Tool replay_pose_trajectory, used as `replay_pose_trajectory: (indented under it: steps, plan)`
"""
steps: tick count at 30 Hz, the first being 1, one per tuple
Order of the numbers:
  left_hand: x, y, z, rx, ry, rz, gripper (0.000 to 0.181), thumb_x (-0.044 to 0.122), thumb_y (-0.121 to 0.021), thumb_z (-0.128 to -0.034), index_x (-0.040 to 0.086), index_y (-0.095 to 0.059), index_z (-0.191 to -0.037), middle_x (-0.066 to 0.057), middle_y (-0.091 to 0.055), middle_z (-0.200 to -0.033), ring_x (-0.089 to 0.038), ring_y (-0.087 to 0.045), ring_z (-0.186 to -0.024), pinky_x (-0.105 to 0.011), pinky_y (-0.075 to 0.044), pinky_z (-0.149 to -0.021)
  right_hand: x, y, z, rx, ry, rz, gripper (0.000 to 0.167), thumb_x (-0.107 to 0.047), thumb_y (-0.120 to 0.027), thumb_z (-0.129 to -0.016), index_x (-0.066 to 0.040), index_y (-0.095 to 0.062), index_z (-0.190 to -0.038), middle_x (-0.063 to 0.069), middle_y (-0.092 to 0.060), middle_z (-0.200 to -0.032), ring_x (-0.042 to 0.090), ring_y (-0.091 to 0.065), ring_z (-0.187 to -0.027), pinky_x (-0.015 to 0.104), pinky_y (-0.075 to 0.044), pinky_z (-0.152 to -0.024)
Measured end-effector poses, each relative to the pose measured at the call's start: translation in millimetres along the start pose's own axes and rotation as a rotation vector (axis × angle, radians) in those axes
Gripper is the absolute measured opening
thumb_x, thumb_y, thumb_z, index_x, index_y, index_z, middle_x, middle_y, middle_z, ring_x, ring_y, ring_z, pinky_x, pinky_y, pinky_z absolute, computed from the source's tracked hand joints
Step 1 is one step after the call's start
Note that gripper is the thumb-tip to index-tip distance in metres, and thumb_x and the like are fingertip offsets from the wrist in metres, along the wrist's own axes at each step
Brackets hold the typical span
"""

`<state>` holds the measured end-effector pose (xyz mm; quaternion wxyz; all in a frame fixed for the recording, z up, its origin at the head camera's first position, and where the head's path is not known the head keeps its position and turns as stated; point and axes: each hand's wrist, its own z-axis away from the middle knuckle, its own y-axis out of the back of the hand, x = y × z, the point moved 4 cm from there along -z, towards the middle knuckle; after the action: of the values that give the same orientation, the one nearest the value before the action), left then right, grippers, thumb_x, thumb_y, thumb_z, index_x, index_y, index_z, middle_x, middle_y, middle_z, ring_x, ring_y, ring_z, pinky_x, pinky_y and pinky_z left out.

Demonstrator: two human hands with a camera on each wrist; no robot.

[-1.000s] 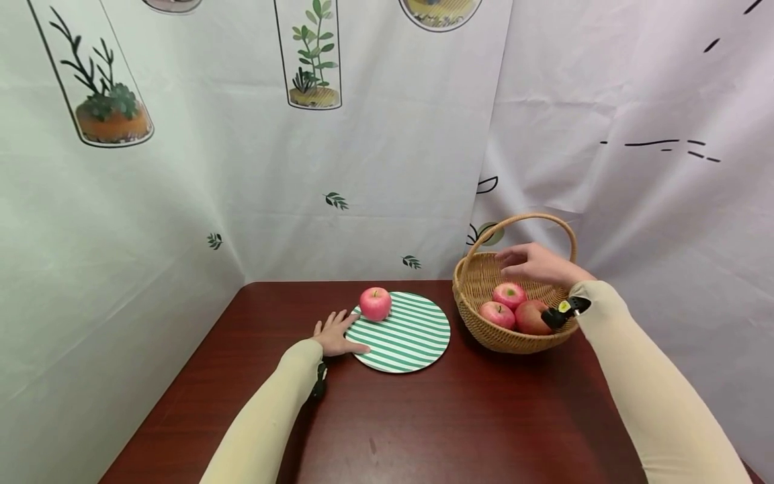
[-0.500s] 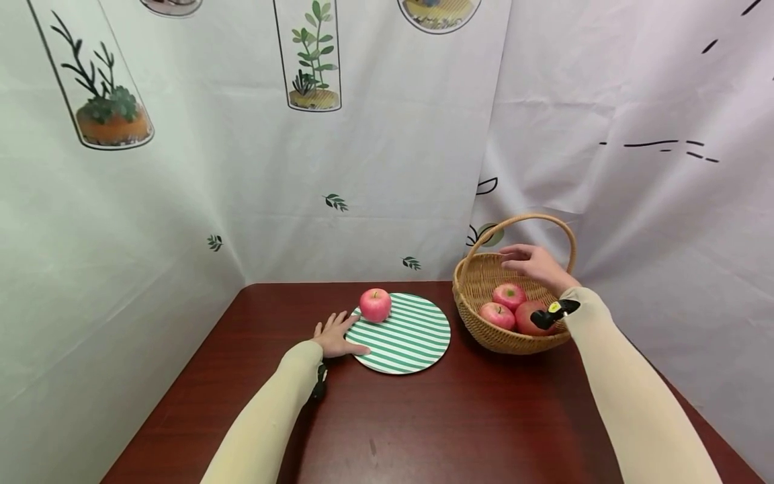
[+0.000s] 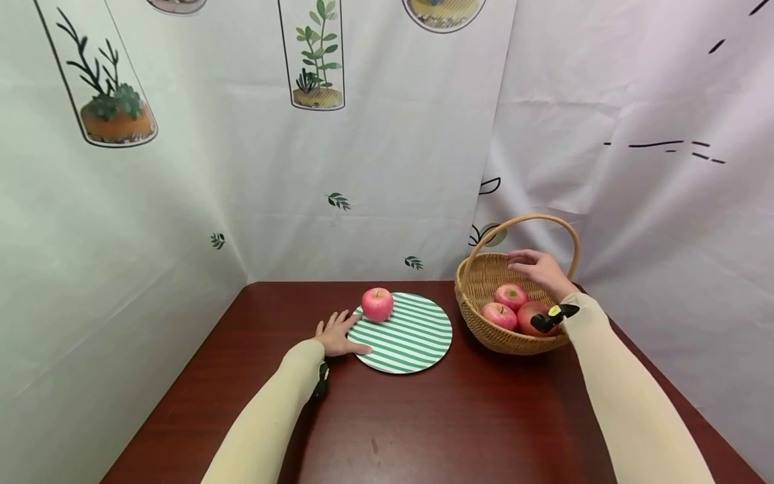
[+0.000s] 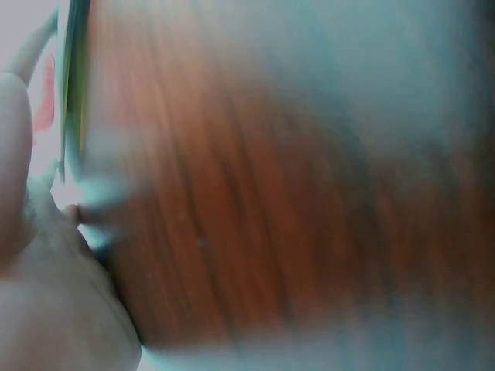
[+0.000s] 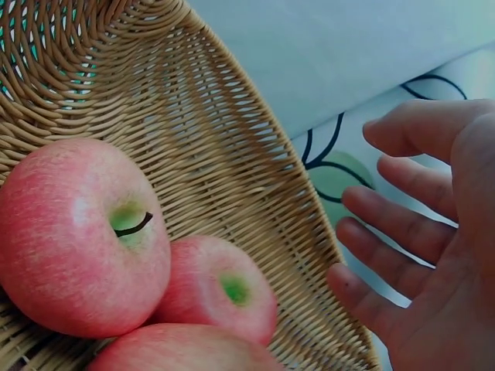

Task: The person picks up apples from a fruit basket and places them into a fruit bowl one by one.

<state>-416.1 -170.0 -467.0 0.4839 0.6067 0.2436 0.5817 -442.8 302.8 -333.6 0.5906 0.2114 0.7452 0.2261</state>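
On the left side of a green-and-white striped round mat [image 3: 408, 339] lies my left hand [image 3: 337, 336], fingers spread, thumb over the mat's edge. A red apple [image 3: 377, 304] sits on the mat just beyond those fingertips. My right hand [image 3: 541, 270] hovers over the wicker basket [image 3: 480, 279], holding nothing, its fingers loosely bent. Inside the basket are three apples, seen in the right wrist view as a large one [image 5: 81, 239], a smaller one [image 5: 220, 290] and a partly cut-off one [image 5: 186, 352]. The left wrist view is blurred and shows part of the left hand [image 4: 54, 286].
The basket's tall handle [image 3: 538, 216] arches over and behind the right hand. A dark red wooden table [image 3: 423, 430] carries everything, and a pale printed curtain [image 3: 375, 168] rises at its back and sides.
Over the basket, my right hand has shifted slightly and its forearm has swung left and inward. The left hand, mat and apples keep their places.
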Motion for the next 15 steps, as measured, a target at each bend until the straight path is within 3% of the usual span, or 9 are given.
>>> replay_pose_trajectory:
  steps: [8,15]
  plan:
    - [-7.7,-2.8,-7.7,0.007,-0.012,0.010,0.116,0.078,-0.071,-0.0712,0.023,-0.025,-0.162,-0.016,-0.010,-0.169,-0.042,0.000,-0.156,-0.065,0.003,-0.120,4,-4,-0.1,0.083,-0.016,-0.038,0.047,-0.024,-0.063,-0.100,0.001,-0.056,-0.139,0.023,-0.064,-0.128,0.000,-0.059,-0.093,0.022,-0.052,-0.082]
    - [3.2,2.7,4.0,0.012,-0.016,-0.008,0.106,0.067,-0.074,-0.0780,0.021,-0.027,-0.161,-0.018,-0.013,-0.168,-0.043,-0.005,-0.155,-0.068,-0.002,-0.120,9,-11,-3.1,0.146,-0.030,-0.049,0.044,-0.023,-0.063,-0.100,0.002,-0.059,-0.135,0.015,-0.068,-0.119,0.002,-0.058,-0.093,0.021,-0.047,-0.083]
